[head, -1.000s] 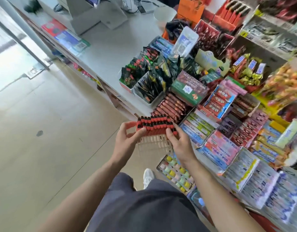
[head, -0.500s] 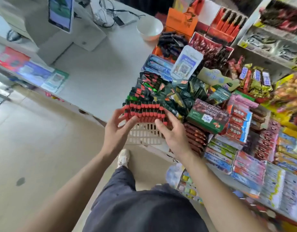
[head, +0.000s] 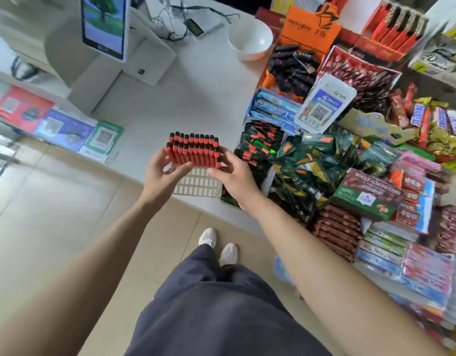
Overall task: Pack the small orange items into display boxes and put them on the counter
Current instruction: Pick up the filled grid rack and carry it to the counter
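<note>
Bench [head: 149, 109]: white surface across the far half of the scene, with snack packets [head: 298, 160] heaped on its right part. White slotted tray [head: 198, 185]: at the near bench edge, directly below the block; contact with the bench cannot be told. Orange items [head: 193, 152]: black-capped, packed in one tight two-row block, just left of the packets. Left hand [head: 162, 178] and right hand [head: 237, 176]: each grips one end of the block, fingers [head: 158, 160] curled and clamped on its sides.

White counter [head: 196, 98] bears a bowl [head: 250, 38], a screen terminal [head: 105, 24] and heaped snack packets [head: 311, 160].
</note>
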Available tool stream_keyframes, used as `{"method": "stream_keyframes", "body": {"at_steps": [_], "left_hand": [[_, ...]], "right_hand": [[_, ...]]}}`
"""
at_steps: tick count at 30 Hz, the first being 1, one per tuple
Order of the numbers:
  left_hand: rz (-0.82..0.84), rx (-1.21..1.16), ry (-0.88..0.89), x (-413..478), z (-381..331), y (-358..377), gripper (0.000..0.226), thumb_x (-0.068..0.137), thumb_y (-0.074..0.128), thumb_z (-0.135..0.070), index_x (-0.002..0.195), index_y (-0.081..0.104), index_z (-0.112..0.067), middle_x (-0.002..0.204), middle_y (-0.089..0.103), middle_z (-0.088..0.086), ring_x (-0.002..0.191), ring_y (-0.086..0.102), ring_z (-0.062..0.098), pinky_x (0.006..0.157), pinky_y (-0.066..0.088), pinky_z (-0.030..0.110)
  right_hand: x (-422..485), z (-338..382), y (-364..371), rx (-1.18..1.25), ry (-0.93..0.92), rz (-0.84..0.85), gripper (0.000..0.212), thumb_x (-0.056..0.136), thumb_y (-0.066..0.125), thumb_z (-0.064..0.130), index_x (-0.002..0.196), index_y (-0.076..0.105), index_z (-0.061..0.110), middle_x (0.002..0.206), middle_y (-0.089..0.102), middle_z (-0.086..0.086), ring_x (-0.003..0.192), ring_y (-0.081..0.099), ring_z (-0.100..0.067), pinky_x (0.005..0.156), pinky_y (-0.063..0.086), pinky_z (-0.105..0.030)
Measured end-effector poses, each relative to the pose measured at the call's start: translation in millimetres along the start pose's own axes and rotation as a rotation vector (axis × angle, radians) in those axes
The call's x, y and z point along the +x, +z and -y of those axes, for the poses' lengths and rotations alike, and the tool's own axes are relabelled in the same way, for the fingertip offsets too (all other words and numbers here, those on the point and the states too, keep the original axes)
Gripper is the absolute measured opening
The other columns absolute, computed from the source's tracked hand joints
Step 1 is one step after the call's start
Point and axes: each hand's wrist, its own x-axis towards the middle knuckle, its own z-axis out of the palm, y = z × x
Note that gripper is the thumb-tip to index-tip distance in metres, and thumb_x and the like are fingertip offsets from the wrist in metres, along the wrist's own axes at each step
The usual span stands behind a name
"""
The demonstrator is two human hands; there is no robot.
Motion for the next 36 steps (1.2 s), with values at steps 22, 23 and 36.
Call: {"method": "stream_keyframes", "body": {"at_steps": [22,23,36], "left_hand": [[0.093,0.631,0.065,50,107,-62,0.085,0.071,0.089,-0.028,0.143,0.046,-0.014,0.135,0.052,0.008,0.112,0.056,0.023,0.087,0.055,0.039],[0.078,0.707,0.137,41,109,-57,0.070,0.072,0.088,-0.025,0.133,0.055,-0.014,0.129,0.055,0.008,0.108,0.057,0.025,0.081,0.057,0.041],[0.221,0.971,0.446,106,119,-19,0.036,0.086,0.077,-0.028,0.121,0.073,-0.021,0.124,0.065,0.006,0.116,0.055,0.033,0.076,0.057,0.041]], "right_hand": [[55,-41,83,-0.135,0.271,-0.150,0.095,0.082,0.070,0.015,0.157,0.014,0.029,0.158,0.033,0.003,0.141,0.036,-0.010,0.117,0.035,-0.041],[49,-31,78,-0.216,0.220,-0.171,0.087,0.085,0.069,0.011,0.156,0.020,0.023,0.155,0.036,0.003,0.138,0.037,-0.008,0.117,0.035,-0.036],[51,-45,10,-1.178,0.071,-0.302,0.067,0.087,0.061,0.049,0.146,0.044,0.023,0.164,0.021,-0.005,0.151,0.011,-0.029,0.118,0.014,-0.053]]}}
